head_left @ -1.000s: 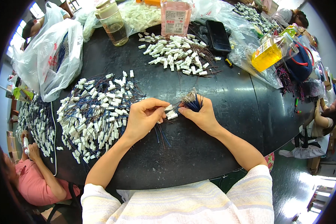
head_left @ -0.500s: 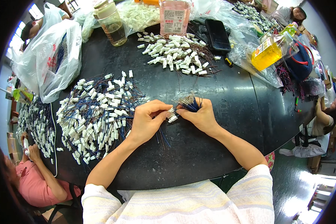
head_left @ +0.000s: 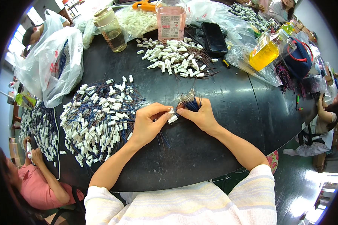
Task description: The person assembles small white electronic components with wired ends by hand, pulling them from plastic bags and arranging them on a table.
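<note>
Right now I am watching both hands working close together over the middle of the dark round bench (head_left: pixel 221 112). My left hand (head_left: pixel 148 125) is pinching a small white plastic connector (head_left: pixel 172 119) between thumb and forefinger, its grip pressed together on the block. My right hand (head_left: pixel 201 116) is closing its grip around a bundle of thin blue wires (head_left: pixel 191 102), whose bare tips are fanning up and away from me. The connector is sitting just left of the right fingertips, touching or nearly so, with its long axis running slantwise toward the bundle; the left hand is the nearer one to it. A heap of white connectors with blue leads (head_left: pixel 97 120) is lying just beside the left wrist, and a second white pile (head_left: pixel 174 58) is lying well apart across the bench. Compared with a second ago, the hands are sitting closer together, and the connector is meeting the wires.
</note>
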`<state>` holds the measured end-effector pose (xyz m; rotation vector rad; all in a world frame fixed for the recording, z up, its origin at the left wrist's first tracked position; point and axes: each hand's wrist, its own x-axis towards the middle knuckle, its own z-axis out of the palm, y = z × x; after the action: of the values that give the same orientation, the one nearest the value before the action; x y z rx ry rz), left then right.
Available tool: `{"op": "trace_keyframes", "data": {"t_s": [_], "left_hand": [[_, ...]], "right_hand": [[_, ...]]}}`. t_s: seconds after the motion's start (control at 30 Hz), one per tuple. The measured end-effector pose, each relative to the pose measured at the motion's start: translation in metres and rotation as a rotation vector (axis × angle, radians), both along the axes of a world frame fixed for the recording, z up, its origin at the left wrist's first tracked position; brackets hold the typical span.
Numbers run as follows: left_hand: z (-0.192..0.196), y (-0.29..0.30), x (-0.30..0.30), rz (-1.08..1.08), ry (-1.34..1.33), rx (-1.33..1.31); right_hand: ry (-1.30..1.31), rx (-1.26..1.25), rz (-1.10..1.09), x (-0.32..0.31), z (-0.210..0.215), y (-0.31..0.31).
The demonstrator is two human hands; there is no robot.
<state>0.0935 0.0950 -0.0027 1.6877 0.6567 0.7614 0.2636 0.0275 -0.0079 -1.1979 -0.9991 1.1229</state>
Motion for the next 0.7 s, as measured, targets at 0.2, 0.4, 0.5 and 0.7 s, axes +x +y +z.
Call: {"op": "trace_keyframes", "data": {"t_s": [0.2, 0.4, 0.5, 0.7], "left_hand": [[0.000, -0.004, 0.003, 0.043, -0.003, 0.007], [0.009, 0.005, -0.004, -0.008, 0.160, -0.140], [0.028, 0.035, -0.004, -0.047, 0.300, 0.161], [0.002, 0.140, 0.030, 0.223, 0.406, 0.766]], "right_hand": [[-0.073, -0.021, -0.008, -0.004, 0.000, 0.000], [-0.059, -0.014, 0.002, -0.002, 0.003, 0.001], [0.027, -0.088, 0.009, 0.003, 0.001, -0.001], [0.097, -0.060, 0.038, 0.000, 0.008, 0.002]]}}
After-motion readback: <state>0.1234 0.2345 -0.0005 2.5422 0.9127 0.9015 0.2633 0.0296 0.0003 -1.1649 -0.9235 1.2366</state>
